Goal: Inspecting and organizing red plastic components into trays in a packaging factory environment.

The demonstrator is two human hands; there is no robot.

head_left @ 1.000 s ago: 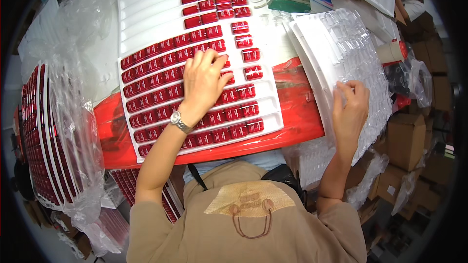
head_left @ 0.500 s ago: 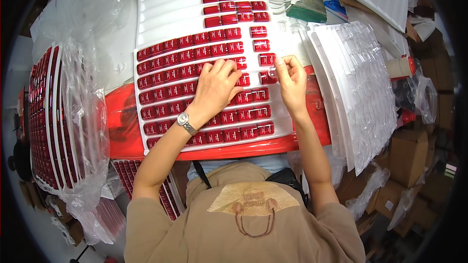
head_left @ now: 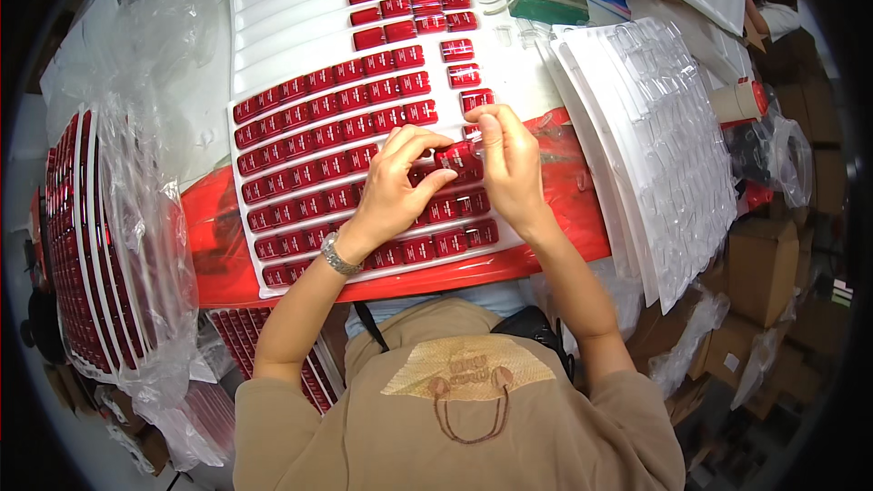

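Observation:
A white ridged tray lies across the table, carrying rows of small glossy red rectangular pieces with pale printing. Between the thumb and index finger of my left hand is one red piece, tilted and raised over its row. My right hand is closed in a pinch just right of that piece. At its fingertips a small clear plastic piece shows, partly hidden by the fingers. Both hands are close together above the tray's right part. A short column of red pieces stands apart beyond my right hand.
A second white tray, partly filled with red pieces, lies farther off. On the right lean clear moulded trays. Plastic-wrapped trays of red pieces stand on the left. Red sheeting covers the table's near edge. Cardboard boxes stand at right.
My right hand has moved left, close to my left hand. My left hand now has a red piece raised between its fingers. The whole view has shifted slightly.

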